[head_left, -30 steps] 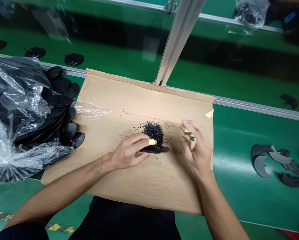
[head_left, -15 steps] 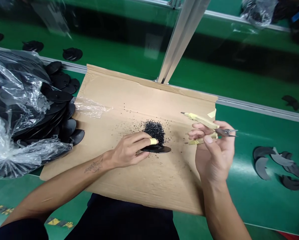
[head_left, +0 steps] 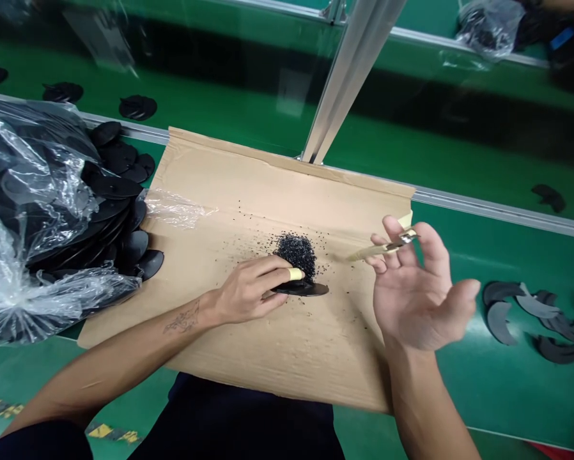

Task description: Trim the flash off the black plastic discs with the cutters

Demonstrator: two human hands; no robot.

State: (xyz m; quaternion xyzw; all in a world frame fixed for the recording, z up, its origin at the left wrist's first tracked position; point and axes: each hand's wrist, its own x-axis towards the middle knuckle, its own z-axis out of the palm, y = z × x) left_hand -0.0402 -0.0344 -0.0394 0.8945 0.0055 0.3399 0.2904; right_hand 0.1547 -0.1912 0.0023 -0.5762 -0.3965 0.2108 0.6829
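My left hand (head_left: 255,289) is closed on the edge of a flat black plastic disc (head_left: 306,291), with yellow tape round one finger. The disc is held just at the near side of a heap of small black clippings (head_left: 294,250). Off to the right, my right hand (head_left: 414,287) is turned palm up, its thumb spread wide. A pair of yellow-handled nippers (head_left: 380,249) lies across its fingers near the tips, loosely carried by them. The jaws of the nippers are hard to make out.
A cardboard sheet (head_left: 229,345) covers the bench. On the left, a clear plastic bag (head_left: 32,211) spills stacked black discs (head_left: 109,211). Curved black pieces (head_left: 553,316) lie on the green surface at right. A metal post (head_left: 354,76) rises behind the cardboard.
My right hand has opened out, its thumb swinging away to the right. The nippers have turned in the fingers, their jaws no longer pointing right. My left hand and the disc stay put.
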